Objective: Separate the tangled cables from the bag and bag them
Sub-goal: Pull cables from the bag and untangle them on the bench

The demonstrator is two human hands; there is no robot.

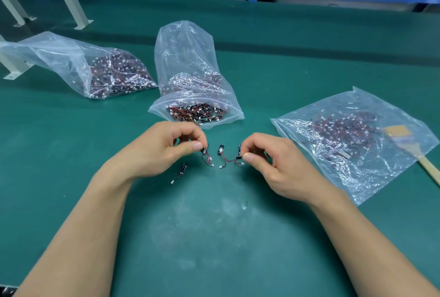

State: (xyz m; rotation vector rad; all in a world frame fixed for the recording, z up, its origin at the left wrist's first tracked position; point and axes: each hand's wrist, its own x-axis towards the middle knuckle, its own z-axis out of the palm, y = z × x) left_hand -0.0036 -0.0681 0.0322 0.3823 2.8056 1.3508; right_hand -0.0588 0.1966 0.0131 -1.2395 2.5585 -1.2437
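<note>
At centre, hands: left hand [164, 146] and right hand [269, 156] each pinch cables [228, 160]
Risk: you yank, they snap; 8 o'clock stray [179, 174] ends up unbagged

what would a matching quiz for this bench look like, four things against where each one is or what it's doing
Things:
1 left hand
2 loose cable
3 brush
4 open zip bag

Places or states:
A lies alone on the green mat
B far right, by the flat bag
C pinches a short cable
D centre, mouth toward the person, cables inside

Pairs: 1-C, 2-A, 3-B, 4-D
</note>
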